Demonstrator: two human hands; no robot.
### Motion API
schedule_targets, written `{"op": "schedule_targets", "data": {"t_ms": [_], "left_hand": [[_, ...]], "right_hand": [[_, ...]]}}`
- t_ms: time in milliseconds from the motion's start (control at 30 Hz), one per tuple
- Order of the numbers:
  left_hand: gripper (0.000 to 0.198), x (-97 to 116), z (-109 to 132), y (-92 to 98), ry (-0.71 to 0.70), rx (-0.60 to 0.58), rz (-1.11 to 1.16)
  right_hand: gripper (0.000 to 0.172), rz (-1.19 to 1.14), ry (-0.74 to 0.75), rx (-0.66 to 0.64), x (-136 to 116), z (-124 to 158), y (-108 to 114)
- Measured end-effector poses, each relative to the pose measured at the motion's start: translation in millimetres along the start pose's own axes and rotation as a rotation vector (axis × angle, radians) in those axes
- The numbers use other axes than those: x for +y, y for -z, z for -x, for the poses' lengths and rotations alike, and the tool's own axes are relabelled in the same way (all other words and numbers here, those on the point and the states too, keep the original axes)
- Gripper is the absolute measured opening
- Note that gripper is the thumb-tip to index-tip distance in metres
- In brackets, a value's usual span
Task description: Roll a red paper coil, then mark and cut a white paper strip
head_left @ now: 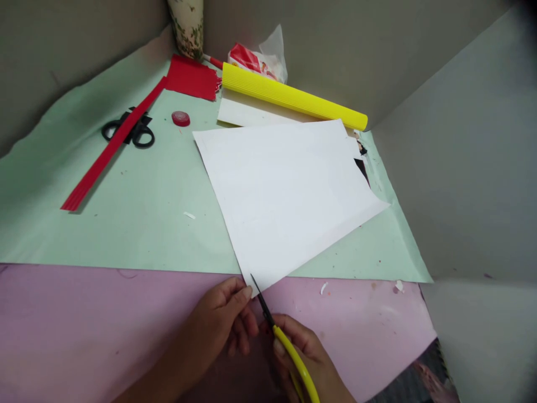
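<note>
A large white sheet of paper (pixel 285 190) lies at an angle, its near corner reaching over the pink surface. My left hand (pixel 229 313) pinches that corner between thumb and forefinger. My right hand (pixel 302 350) grips a pair of scissors (pixel 293 352) with yellow handles and dark blades. The blades point up and to the left, and one blade lies over the paper close to my left fingertips. The other blade is mostly hidden by the sheet's corner.
Beyond the sheet lie a yellow corrugated roll (pixel 289 98), a red piece (pixel 191 78) and a plastic packet (pixel 258 59). To the left, a red strip (pixel 113 145) crosses black-handled scissors (pixel 143 136) near a red tape roll (pixel 180 118). A patterned vase (pixel 188 28) stands in the corner.
</note>
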State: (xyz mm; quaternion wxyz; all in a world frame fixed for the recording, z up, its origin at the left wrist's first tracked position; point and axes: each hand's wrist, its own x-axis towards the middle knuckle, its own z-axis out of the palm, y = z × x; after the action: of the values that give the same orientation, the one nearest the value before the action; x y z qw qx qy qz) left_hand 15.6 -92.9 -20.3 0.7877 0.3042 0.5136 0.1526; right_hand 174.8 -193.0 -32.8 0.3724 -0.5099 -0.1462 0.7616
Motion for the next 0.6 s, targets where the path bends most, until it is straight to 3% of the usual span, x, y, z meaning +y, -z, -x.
{"op": "schedule_targets", "data": {"t_ms": [167,300,333,367,533,600], "left_hand": [[0.038,-6,7,2.0,-0.049,0.053,-0.141],[0.026,-12,16,12.1,-0.260,0.376,-0.439],[0.025,-12,17,15.1,-0.280,0.412,-0.453],[0.026,-10,16,17.8,-0.280,0.412,-0.443],[0.041,4,7,21.1,-0.171,0.161,-0.247],[0.042,9,3,18.0,-0.155,0.129,-0.221]], "right_hand": [[0.047,-0.019,-0.019,0.006,-3,1,-1],[0.047,-0.040,-0.038,0.017,-3,2,0],[0.048,-0.045,-0.034,0.030,-3,2,-1],[0.049,-0.048,-0.031,0.037,-2,2,-1],[0.054,-0.026,-0.019,0.028,-1,4,-2],[0.056,-0.006,-0.012,0.033,-2,5,-2]]}}
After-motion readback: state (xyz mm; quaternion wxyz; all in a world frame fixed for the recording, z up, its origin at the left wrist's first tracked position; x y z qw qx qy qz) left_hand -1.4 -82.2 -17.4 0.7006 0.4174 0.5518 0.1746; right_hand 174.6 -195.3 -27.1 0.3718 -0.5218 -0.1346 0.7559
